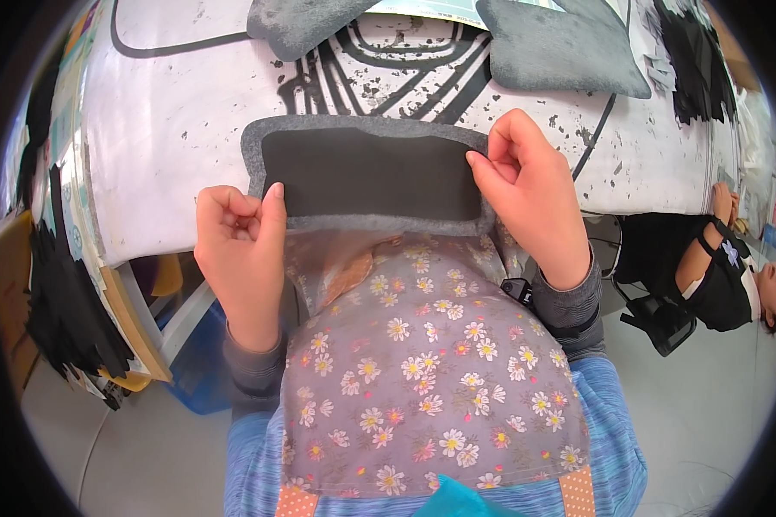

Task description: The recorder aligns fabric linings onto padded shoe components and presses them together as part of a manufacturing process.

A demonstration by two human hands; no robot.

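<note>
A dark rectangular felt piece (371, 172) with a lighter grey border lies at the near edge of a white worktable (181, 95) marked with black lines. My left hand (241, 258) pinches its lower left corner between thumb and fingers. My right hand (530, 189) pinches its right edge near the upper corner. The piece's near edge hangs over my flowered apron (422, 370).
Two grey felt pads lie at the table's far side, one left (302, 26) and one right (560, 47). Black scraps (694, 60) pile at the far right. Another person in black (724, 276) sits to my right. Dark material (60, 319) hangs off the table's left end.
</note>
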